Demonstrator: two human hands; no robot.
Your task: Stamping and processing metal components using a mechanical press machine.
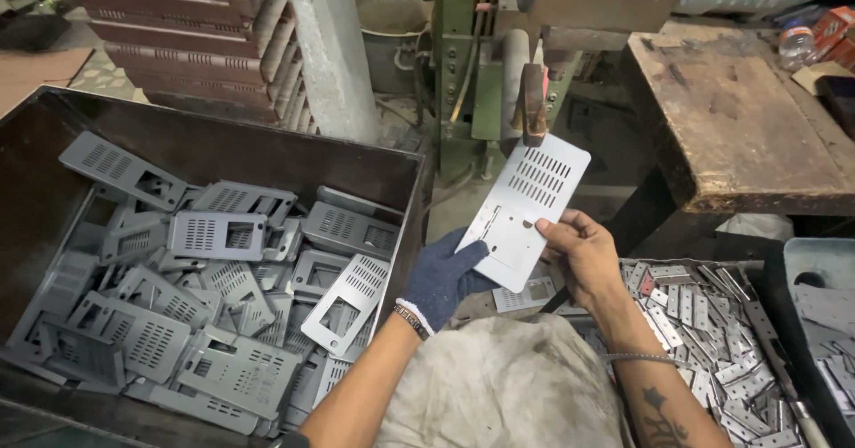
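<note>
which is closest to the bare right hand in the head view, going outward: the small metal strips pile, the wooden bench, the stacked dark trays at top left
From the right hand:
1. Pile of small metal strips, just below and to its right.
2. Wooden bench, above and to the right, clearly farther.
3. Stacked dark trays, far off at the top left, across the bin of grey plates.

Metal workshop: bin of stamped grey plates (205, 234), green press machine (463, 65), worn workbench (739, 118).
</note>
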